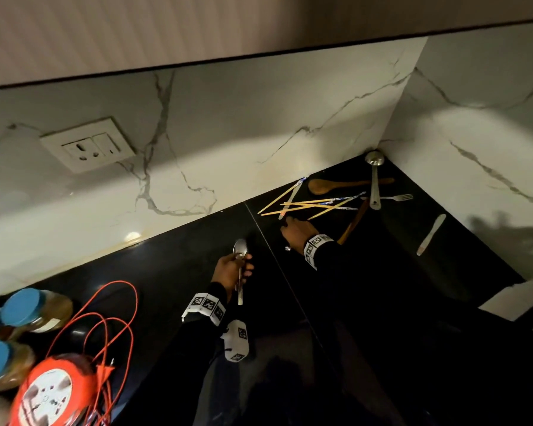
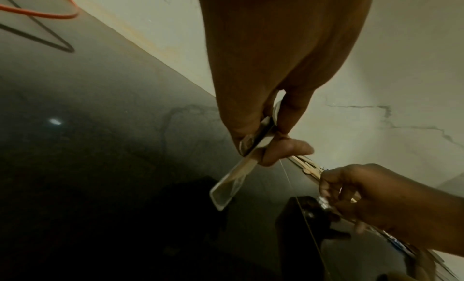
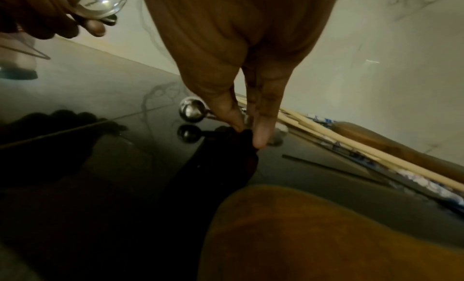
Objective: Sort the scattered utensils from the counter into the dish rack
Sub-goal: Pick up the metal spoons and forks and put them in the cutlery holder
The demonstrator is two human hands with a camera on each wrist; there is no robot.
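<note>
My left hand (image 1: 233, 269) grips a steel spoon (image 1: 240, 272) by its handle, bowl pointing to the wall; the left wrist view shows the handle (image 2: 233, 178) sticking out below the fingers. My right hand (image 1: 293, 230) is low on the black counter (image 1: 173, 278) at the near edge of the utensil pile. Its thumb and fingers (image 3: 261, 130) pinch the handle of a small round-bowled steel spoon (image 3: 192, 111). Behind it lie several chopsticks (image 1: 314, 206), a wooden spoon (image 1: 345, 183), a steel ladle (image 1: 374, 182), a fork (image 1: 396, 197), a wooden spatula (image 1: 353, 224) and a white knife (image 1: 431, 233). No dish rack is in view.
The pile sits in the counter's far right corner against marble walls. An orange cable reel (image 1: 53, 392) with loose cable and blue-lidded jars (image 1: 22, 309) stand at the near left. A wall socket (image 1: 88, 146) is on the back wall. A white object (image 1: 511, 298) juts in at the right.
</note>
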